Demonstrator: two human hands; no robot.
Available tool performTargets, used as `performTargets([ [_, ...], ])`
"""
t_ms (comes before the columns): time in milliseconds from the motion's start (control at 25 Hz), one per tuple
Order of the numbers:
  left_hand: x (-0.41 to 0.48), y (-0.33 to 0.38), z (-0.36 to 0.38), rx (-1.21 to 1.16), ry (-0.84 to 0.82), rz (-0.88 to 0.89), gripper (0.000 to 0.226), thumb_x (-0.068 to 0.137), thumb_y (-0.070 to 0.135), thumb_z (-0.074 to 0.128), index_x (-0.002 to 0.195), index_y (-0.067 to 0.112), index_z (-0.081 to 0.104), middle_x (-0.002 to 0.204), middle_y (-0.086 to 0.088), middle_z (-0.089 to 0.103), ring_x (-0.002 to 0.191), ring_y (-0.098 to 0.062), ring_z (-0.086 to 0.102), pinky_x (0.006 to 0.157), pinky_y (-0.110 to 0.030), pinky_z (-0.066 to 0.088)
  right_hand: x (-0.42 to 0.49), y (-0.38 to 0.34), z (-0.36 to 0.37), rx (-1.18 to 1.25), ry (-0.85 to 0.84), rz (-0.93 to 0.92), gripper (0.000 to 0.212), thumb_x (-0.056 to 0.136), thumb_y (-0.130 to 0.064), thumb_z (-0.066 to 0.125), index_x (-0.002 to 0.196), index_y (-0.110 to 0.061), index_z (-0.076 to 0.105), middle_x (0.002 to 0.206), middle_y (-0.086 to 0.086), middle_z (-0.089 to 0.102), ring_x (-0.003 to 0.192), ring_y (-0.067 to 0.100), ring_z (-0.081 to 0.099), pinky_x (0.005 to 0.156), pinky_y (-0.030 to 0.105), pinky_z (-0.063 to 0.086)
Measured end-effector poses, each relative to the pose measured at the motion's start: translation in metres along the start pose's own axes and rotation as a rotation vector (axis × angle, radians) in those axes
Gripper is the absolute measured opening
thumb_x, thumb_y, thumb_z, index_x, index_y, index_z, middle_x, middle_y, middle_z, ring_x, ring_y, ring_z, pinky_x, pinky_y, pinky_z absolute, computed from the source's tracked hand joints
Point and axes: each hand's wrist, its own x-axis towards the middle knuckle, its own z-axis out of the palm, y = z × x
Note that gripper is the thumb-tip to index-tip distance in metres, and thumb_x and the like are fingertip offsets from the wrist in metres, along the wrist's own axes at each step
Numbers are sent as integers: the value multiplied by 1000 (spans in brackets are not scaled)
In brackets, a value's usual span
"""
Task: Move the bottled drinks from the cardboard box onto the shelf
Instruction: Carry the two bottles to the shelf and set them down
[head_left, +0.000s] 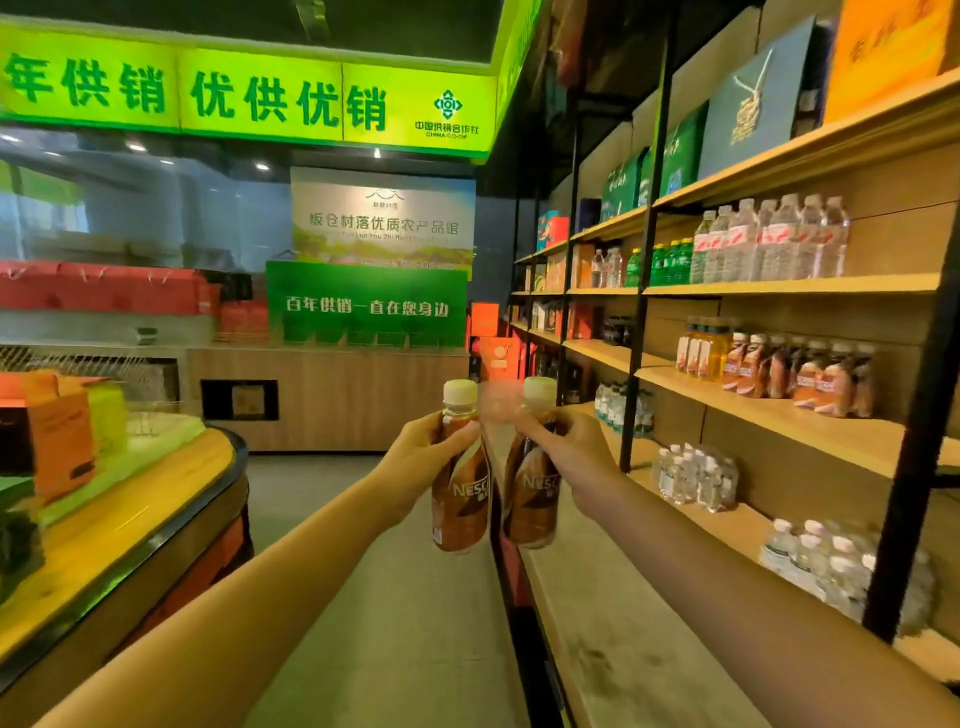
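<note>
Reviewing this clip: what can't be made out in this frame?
Head view only:
- Cardboard box: not in frame.
- Left bottle and right bottle: label text partly covered by left hand and right hand.
- Brown bottles on the shelf: blurred, labels unreadable.
- Which shelf the held bottles are headed for: not shown.

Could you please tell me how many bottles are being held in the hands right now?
2: one coffee bottle in the left hand, one in the right hand.
</note>
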Motion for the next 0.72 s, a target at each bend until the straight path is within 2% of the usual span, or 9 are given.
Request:
performTargets([
  [160, 137, -40, -8, -23, -152, 6, 15, 93, 20, 53, 105, 15, 61, 95, -3, 71, 89, -15, 67, 75, -25, 52, 112, 27, -4, -4, 154, 18, 20, 82, -34, 68, 94, -19, 62, 85, -5, 62, 92, 18, 58, 84, 34, 43],
  [240, 201, -56, -1, -41, -215, -8, 18, 92, 21, 54, 108, 14, 60, 101, -8, 70, 94, -19, 67, 84, -34, 52, 161, 42, -16, 1, 262, 44, 23, 83, -33, 68, 99, -17, 63, 93, -1, 65, 96, 20, 58, 87, 35, 44],
  [280, 231, -64, 9, -50, -259, -7, 16, 92, 20, 54, 106, 15, 61, 101, -7, 69, 94, -19, 66, 84, -33, 52, 183, 52, -26, -9, 318, 59, 27, 83, -33, 68, 103, -15, 64, 99, 3, 66, 99, 22, 59, 88, 36, 45],
  [400, 301, -90, 47, -78, -346, -8, 10, 92, 20, 54, 100, 19, 60, 102, -5, 68, 96, -19, 64, 77, -27, 49, 238, 80, -65, -67, 417, 102, 31, 83, -33, 67, 106, -12, 62, 107, 8, 67, 102, 24, 60, 89, 37, 45],
  [480, 344, -108, 79, -92, -426, 4, 12, 92, 21, 55, 102, 21, 59, 105, -4, 67, 101, -21, 62, 83, -31, 47, 273, 100, -94, -79, 503, 129, 33, 82, -35, 68, 105, -11, 61, 105, 9, 67, 101, 25, 60, 90, 39, 47],
  [600, 405, -127, 130, -88, -513, 20, 26, 91, 27, 56, 115, 16, 56, 114, -5, 64, 108, -23, 59, 92, -37, 44, 323, 123, -138, -95, 618, 133, 27, 83, -32, 68, 99, -12, 60, 98, 6, 65, 96, 25, 60, 85, 36, 47],
  [720, 468, -143, 180, -69, -619, 62, 26, 90, 32, 56, 112, 19, 57, 110, -2, 63, 105, -19, 58, 89, -34, 45, 377, 145, -182, -130, 697, 106, 24, 84, -28, 67, 97, -9, 61, 94, 8, 63, 91, 24, 59, 79, 33, 46],
])
